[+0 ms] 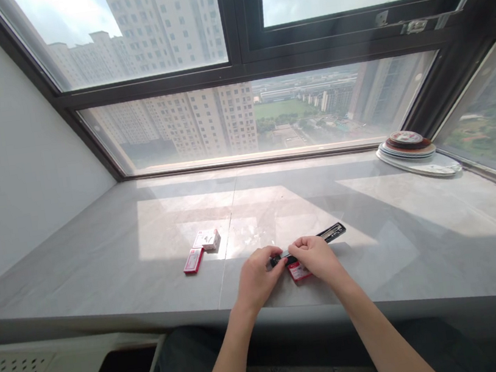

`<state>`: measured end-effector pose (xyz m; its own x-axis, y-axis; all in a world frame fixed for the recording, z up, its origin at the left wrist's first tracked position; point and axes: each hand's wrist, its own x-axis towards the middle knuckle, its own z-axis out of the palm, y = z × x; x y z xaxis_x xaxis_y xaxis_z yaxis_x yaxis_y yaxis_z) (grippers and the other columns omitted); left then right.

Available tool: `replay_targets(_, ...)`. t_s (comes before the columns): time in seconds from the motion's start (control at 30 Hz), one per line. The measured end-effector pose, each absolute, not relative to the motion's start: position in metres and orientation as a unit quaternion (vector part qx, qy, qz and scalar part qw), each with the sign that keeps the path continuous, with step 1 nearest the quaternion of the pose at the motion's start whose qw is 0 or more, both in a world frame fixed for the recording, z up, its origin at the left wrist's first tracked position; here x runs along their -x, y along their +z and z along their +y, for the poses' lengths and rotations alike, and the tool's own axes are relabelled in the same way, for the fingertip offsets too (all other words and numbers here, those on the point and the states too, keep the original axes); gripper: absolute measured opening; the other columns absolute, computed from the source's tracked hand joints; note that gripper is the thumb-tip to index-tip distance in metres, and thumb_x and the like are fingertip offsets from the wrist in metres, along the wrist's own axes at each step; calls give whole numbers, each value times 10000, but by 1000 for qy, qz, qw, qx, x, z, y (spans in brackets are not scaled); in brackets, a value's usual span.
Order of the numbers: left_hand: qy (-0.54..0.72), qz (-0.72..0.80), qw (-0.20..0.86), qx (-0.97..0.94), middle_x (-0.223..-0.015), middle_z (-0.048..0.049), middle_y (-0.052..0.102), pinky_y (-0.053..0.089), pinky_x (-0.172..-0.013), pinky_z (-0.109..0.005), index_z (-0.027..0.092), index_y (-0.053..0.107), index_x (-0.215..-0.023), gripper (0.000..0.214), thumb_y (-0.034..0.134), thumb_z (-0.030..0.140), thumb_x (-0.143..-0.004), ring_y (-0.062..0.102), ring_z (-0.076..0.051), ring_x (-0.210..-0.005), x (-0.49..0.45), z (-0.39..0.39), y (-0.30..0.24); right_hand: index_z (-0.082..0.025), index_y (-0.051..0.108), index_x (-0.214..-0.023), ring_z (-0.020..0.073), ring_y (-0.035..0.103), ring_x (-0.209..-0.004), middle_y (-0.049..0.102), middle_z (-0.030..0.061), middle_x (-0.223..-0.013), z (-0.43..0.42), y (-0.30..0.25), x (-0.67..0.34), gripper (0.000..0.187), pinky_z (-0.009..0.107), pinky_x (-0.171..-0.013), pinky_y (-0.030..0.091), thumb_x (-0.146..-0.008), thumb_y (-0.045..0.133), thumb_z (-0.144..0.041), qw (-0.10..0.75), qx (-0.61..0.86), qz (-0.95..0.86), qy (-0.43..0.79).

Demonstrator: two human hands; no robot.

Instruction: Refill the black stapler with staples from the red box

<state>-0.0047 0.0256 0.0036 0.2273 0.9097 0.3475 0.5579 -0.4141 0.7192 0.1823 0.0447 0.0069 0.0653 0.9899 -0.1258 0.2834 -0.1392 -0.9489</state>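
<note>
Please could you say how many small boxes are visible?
3: a white box and red box at left, another red box by the right hand; more may be hidden.

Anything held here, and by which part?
A black stapler: the left hand pinches its left end; the right hand is at its middle, grip unclear.

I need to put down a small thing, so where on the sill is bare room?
Bare sill: between the wall and paired boxes; between the stapler and plates. Crowded: where left hand, right hand, stapler and another box sit close together.
</note>
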Motion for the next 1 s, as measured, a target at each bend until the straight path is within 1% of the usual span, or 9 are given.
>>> replay_targets(0.17, 386, 482, 242, -748, -1063, -9, 720, 517, -884, -349, 299, 704, -1092, 150, 669, 313, -946, 651, -213, -1007, 5, 27, 4, -168, 681, -728, 142, 564, -525, 635, 11, -574, 43, 13, -187, 222, 232, -511, 376, -814, 639, -368, 360, 632, -584, 361)
replay_targets(0.33, 375, 504, 189, -755, -1023, -37, 695, 486, -911, -398, 282, 730, -1034, 161, 748, 353, -890, 601, -253, -1030, 5, 32, 3, -205, 726, -740, 192, 609, -655, 696, 49, -686, 35, 28, -184, 275, 270, -592, 366, -886, 627, -416, 323, 634, -657, 248)
replay_targets(0.43, 369, 525, 168, -748, -999, -34, 676, 469, -902, -395, 291, 745, -1009, 148, 753, 379, -890, 589, -248, -1006, 7, 34, 2, -228, 734, -776, 193, 599, -671, 694, 41, -696, 26, 37, -180, 313, 281, -610, 350, -953, 563, -422, 313, 606, -694, 230)
replay_targets(0.53, 359, 522, 182, -752, -1004, -28, 665, 465, -887, -382, 306, 749, -1041, 192, 762, 412, -882, 593, -241, -992, 10, 35, 2, -236, 735, -873, 184, 567, -629, 637, 8, -628, 14, 39, -191, 295, 283, -593, 334, -965, 565, -459, 319, 593, -694, 254)
replay_targets(0.6, 351, 513, 196, -758, -1021, -25, 665, 461, -887, -376, 313, 747, -1061, 230, 785, 420, -861, 595, -243, -1003, 13, 35, 2, -222, 718, -853, 170, 532, -597, 586, -5, -597, 4, 33, -215, 344, 279, -576, 331, -956, 582, -520, 327, 598, -672, 289)
replay_targets(0.7, 340, 505, 207, -766, -1042, -20, 670, 450, -891, -374, 321, 743, -1067, 217, 778, 401, -868, 598, -243, -1019, 14, 37, 2, -193, 709, -867, 144, 452, -525, 484, -34, -539, -5, 21, -268, 430, 268, -521, 308, -878, 667, -621, 321, 640, -599, 359)
replay_targets(0.8, 332, 509, 207, -766, -1046, -15, 673, 435, -909, -385, 331, 745, -1067, 203, 768, 394, -875, 599, -246, -1031, 12, 40, 2, -209, 660, -1237, 113, 393, -468, 545, -44, -626, 2, 19, -314, 634, 254, -460, 271, -787, 757, -646, 353, 642, -521, 438)
replay_targets(0.87, 330, 513, 205, -765, -1049, -13, 676, 425, -924, -394, 337, 746, -1068, 204, 767, 401, -875, 598, -250, -1041, 11, 41, 1, -234, 606, -1349, 103, 409, -496, 622, -12, -746, 16, 28, -325, 741, 252, -467, 295, -755, 791, -638, 376, 593, -525, 481)
replay_targets(1.0, 327, 514, 208, -765, -1050, -9, 681, 424, -906, -385, 346, 747, -1064, 205, 770, 410, -871, 600, -245, -1030, 11, 42, 0, -192, 709, -1154, 145, 510, -628, 643, 27, -779, 50, 56, -304, 625, 274, -554, 393, -712, 832, -617, 372, 516, -609, 474)
